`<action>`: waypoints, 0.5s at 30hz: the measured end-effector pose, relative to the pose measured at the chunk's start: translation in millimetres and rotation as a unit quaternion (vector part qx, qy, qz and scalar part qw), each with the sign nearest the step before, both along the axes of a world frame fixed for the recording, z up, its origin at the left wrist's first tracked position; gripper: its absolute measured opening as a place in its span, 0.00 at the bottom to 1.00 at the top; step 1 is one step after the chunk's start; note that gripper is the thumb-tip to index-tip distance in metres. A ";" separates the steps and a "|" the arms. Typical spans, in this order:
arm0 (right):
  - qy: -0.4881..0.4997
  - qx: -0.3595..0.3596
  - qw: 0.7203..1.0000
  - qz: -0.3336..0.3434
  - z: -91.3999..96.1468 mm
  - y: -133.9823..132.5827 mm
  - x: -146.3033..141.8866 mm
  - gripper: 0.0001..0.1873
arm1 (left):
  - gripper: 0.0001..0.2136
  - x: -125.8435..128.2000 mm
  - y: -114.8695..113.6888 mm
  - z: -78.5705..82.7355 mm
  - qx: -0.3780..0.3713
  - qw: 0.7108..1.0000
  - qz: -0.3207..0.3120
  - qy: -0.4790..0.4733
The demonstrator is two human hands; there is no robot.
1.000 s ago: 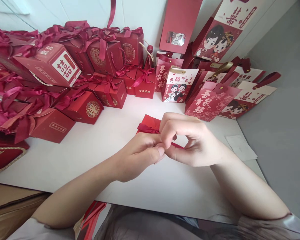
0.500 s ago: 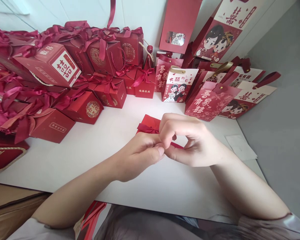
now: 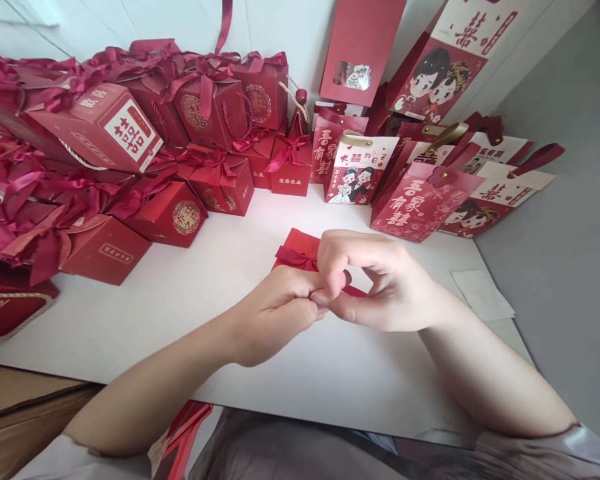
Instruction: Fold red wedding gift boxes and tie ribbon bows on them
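Note:
My left hand (image 3: pixel 273 313) is closed, its thumb pressed against its bent fingers. Its fingertips touch those of my right hand (image 3: pixel 387 283), whose thumb and curled fingers form a ring. Whatever lies between the fingertips is too small or too hidden to make out. Just behind and below both hands is a red gift box (image 3: pixel 300 238) on the white table, largely covered by them. A dark red ribbon (image 3: pixel 293 258) crosses the box and disappears behind my left hand. Through the ring of my right hand a little white surface and a red edge show.
Red ribboned gift boxes (image 3: pixel 110 250) are stacked along the left and back of the white table (image 3: pixel 180 313). Printed wedding bags (image 3: pixel 423 200) with ribbon handles stand at the back right. White paper (image 3: pixel 483 293) lies near the grey wall (image 3: pixel 565 233); a cardboard box (image 3: pixel 25 393) is below left.
My fingertips have shifted slightly: the left thumb now sits more tucked under the right fingers. Both arms and the red box are nearly where they were.

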State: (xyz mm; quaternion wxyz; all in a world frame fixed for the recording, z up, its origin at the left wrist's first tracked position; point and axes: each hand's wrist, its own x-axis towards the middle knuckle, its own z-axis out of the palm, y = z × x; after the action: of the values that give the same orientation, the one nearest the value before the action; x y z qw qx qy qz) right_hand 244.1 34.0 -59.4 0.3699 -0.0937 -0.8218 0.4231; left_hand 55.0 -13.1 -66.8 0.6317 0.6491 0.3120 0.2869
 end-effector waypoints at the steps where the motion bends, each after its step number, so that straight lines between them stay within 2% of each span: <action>1: 0.000 -0.002 1.000 0.001 0.2 0.0 0.6 0.10 | 0.10 0.0 0.1 0.8 -0.006 1.000 0.000 -0.002; 8: -0.009 -0.005 1.000 0.003 3.5 -1.6 3.6 0.10 | 0.10 -2.9 1.4 5.2 0.029 0.999 -0.040 -0.001; 15: -0.013 -0.010 1.000 -0.001 2.1 -1.2 2.5 0.10 | 0.13 -1.0 1.0 2.4 0.032 0.999 -0.030 -0.017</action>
State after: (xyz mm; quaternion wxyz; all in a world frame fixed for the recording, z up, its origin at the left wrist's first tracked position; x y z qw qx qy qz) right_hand 246.6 32.8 -57.3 0.3586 -0.1036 -0.8223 0.4295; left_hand 53.9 -12.0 -64.4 0.6241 0.6732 0.2723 0.2884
